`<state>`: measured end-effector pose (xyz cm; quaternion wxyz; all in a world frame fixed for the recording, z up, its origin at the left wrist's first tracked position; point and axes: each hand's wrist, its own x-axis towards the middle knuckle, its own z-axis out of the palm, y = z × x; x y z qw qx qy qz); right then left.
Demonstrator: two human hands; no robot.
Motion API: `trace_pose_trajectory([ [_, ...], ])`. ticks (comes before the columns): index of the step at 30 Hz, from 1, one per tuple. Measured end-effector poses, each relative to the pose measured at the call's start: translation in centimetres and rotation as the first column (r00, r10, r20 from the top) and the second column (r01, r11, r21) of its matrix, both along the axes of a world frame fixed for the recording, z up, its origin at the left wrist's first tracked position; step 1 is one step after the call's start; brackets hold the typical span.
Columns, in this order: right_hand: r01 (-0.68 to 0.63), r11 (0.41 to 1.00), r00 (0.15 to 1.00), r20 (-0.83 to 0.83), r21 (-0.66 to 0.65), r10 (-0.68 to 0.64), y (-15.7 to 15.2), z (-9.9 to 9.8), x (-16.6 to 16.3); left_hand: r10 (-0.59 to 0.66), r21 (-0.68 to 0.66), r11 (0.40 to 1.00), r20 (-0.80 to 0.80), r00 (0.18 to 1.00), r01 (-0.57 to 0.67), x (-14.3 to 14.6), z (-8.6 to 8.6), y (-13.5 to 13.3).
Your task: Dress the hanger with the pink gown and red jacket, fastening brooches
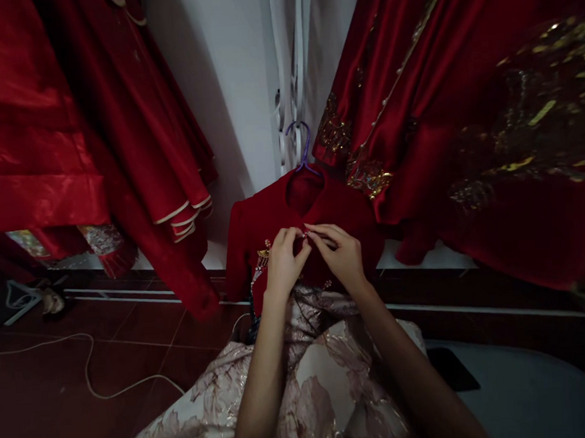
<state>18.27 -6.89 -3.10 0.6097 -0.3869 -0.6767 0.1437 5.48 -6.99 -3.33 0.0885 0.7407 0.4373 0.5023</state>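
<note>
A dark red jacket [257, 215] with a V-shaped neck hangs in front of me on a purple hanger [305, 145]. Beaded gold trim [262, 258] decorates its front on the left. Below the neckline, my left hand [286, 259] is closed in a pinch at the jacket's front. My right hand [342, 252] pinches the same spot from the other side, the fingertips of both almost meeting. Between them shows a small shiny piece [304, 235], perhaps a button or bead; it is too small to tell. Patterned pale fabric [328, 370] spreads below my forearms.
Red garments [145, 122] hang at the left, and red gowns with gold sequins [550, 107] at the right. White rack poles [295, 45] stand behind the hanger. A pale cable [89, 360] crosses the tiled floor. A dark flat object [453, 368] lies on a grey-blue surface [525, 389].
</note>
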Motion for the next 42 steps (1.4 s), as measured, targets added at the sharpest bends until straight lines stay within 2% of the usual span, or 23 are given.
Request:
trace_pose_trajectory([
  [10, -0.104, 0.991, 0.994, -0.031, -0.084, 0.102, 0.2, -0.4, 1.1, 0.045, 0.005, 0.999, -0.147, 0.988, -0.045, 0.0, 0.9, -0.6],
  [15, -0.103, 0.990, 0.994, -0.046, -0.092, 0.099, 0.4, -0.7, 0.9, 0.087, 0.025, 0.996, -0.264, 0.960, -0.083, 0.0, 1.1, -0.6],
  [19, -0.104, 0.990, 0.992, -0.085, -0.097, 0.096, 0.6, -1.0, 0.6, 0.076, 0.036, 0.997, -0.314, 0.946, -0.068, 0.2, 1.1, -0.5],
  [22, -0.116, 0.985, 0.989, -0.103, -0.126, 0.103, 0.8, -1.2, 0.5, 0.045, 0.017, 0.999, -0.252, 0.967, -0.042, 0.2, 0.8, -0.4],
  [26, -0.163, 0.963, 0.981, -0.135, -0.214, 0.136, 1.5, -2.1, 0.8, -0.109, -0.079, 0.991, -0.002, 0.994, 0.109, -0.3, -0.6, 0.4],
  [28, -0.131, 0.957, 0.988, -0.115, -0.260, 0.104, 2.2, -3.2, 1.1, -0.208, -0.180, 0.957, 0.117, 0.971, 0.227, -0.9, -1.7, 1.0],
  [30, -0.071, 0.942, 0.997, -0.022, -0.329, 0.068, 2.9, -4.7, 1.5, -0.263, -0.310, 0.895, 0.213, 0.941, 0.321, -1.6, -2.8, 1.5],
  [33, 0.078, 0.899, 0.976, 0.215, -0.431, 0.019, 3.8, -6.8, 2.0, -0.244, -0.515, 0.743, 0.388, 0.889, 0.429, -2.8, -4.1, 2.0],
  [35, 0.189, 0.874, 0.945, 0.326, -0.449, -0.037, 4.3, -7.5, 2.4, -0.201, -0.593, 0.634, 0.494, 0.846, 0.497, -3.5, -4.6, 2.1],
  [36, 0.220, 0.863, 0.936, 0.348, -0.454, -0.055, 4.4, -7.6, 2.6, -0.186, -0.606, 0.600, 0.530, 0.827, 0.523, -3.8, -4.7, 2.2],
  [37, 0.221, 0.856, 0.935, 0.352, -0.467, -0.049, 4.6, -7.5, 2.9, -0.176, -0.606, 0.585, 0.555, 0.813, 0.540, -4.0, -4.8, 2.2],
  [39, 0.142, 0.848, 0.953, 0.303, -0.511, 0.024, 4.7, -7.0, 3.8, -0.181, -0.585, 0.586, 0.580, 0.794, 0.561, -4.4, -5.0, 2.3],
  [42, -0.009, 0.816, 0.985, 0.135, -0.578, 0.106, 4.4, -5.5, 5.4, -0.254, -0.549, 0.568, 0.592, 0.765, 0.614, -4.1, -5.3, 2.7],
])
